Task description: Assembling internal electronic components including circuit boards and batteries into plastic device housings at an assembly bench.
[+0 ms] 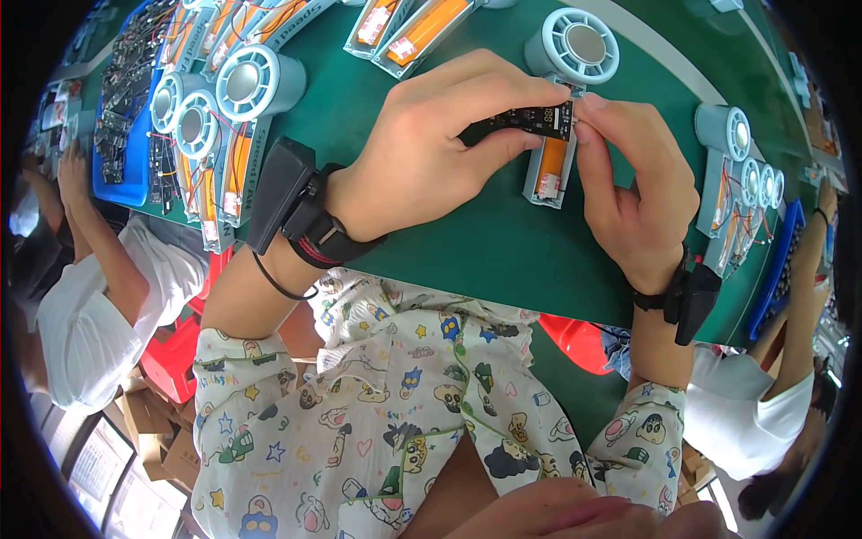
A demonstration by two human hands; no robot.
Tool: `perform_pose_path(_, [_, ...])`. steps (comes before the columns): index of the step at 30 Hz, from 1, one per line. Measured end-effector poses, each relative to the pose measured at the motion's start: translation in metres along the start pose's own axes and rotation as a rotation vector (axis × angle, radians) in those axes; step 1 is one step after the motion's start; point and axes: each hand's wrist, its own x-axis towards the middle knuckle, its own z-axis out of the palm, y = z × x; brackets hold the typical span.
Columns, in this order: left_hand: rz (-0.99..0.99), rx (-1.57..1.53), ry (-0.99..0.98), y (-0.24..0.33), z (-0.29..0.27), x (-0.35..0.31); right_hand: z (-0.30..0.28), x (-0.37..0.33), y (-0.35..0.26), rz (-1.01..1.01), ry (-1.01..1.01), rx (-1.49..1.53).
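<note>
My left hand (435, 148) grips a small black circuit board (530, 119) between thumb and fingers. At the board's right end my right hand (639, 189) is closed in a pinch, its fingertips touching or very near that end; whatever small part lies between them is hidden. Directly beneath the board is a light-blue handheld fan (575, 47), lying with its round head away from me and its handle casing uncovered. Inside that handle sits an orange battery (550, 163) with a white label. The board covers the upper part of the handle.
More uncovered fans (242, 85) are grouped at left, others (415, 40) at the far edge, and another row (738, 171) at right. A blue tray (126, 184) heaped with circuit boards stands far left, another blue tray (777, 269) at right. Co-workers sit on both sides of the green table (431, 260).
</note>
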Motion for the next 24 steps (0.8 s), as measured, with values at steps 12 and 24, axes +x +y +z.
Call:
perform_pose_path(12, [-0.035, -0.041, -0.016, -0.003, -0.001, -0.001, -0.002, -0.003, 0.001, 0.01, -0.038, -0.003])
perform_pose_path(24, [0.274, 0.472, 0.071, -0.006, 0.004, -0.005, 0.007, -0.011, -0.024, 0.528, 0.045, 0.245])
